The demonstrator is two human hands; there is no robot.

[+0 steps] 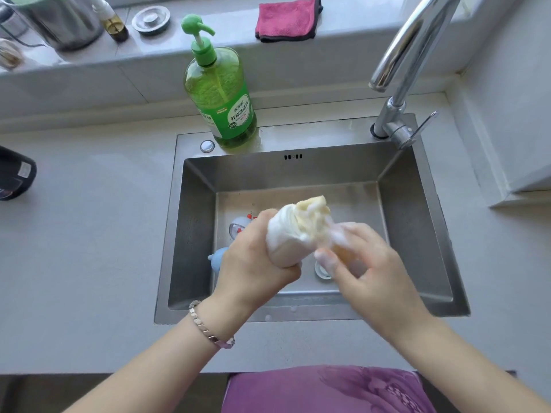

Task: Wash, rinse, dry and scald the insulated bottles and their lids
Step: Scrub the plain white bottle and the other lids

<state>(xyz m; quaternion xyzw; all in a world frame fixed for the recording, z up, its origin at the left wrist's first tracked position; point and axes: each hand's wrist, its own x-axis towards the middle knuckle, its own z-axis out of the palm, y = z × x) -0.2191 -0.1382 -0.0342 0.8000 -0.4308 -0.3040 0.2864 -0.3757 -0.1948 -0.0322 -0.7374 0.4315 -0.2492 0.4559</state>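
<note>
Looking down on a grey countertop (89, 248) spreading away on every side of the fingers. Leaning over a steel sink (196, 234) sunk into it, directly beneath both sets of fingers. Beyond and to the right of the right fingers, a chrome tap (417, 55) arching up from the sink's back corner. Nearest the body, well behind the wrists, a strip of purple fabric (328, 389). Beyond the left fingers, standing upright on the sink's back edge, a tall green soap bottle (220, 93) with a pump top. Further beyond, sitting on a raised ledge, a shiny metal pot (59, 22) and a folded pink cloth (287, 19). Gripping a white insulated bottle (283, 242) with the left hand (253, 263), fingers curling fully round its body, holding it tilted above the basin. Pressing a yellow sponge (313, 216), thick with foam, against the bottle's far end with the right hand (366, 263), fingers bending narrowly and pinching the sponge, suds coating them. Lying on the basin floor just beyond the left fingers, partly hidden, a white lid (238, 228) with red marks and a pale blue piece (217, 259), too hidden for naming. Just beneath the right fingers, a drain ring (322, 271). Circling the left wrist, a thin bracelet (205, 326).
</note>
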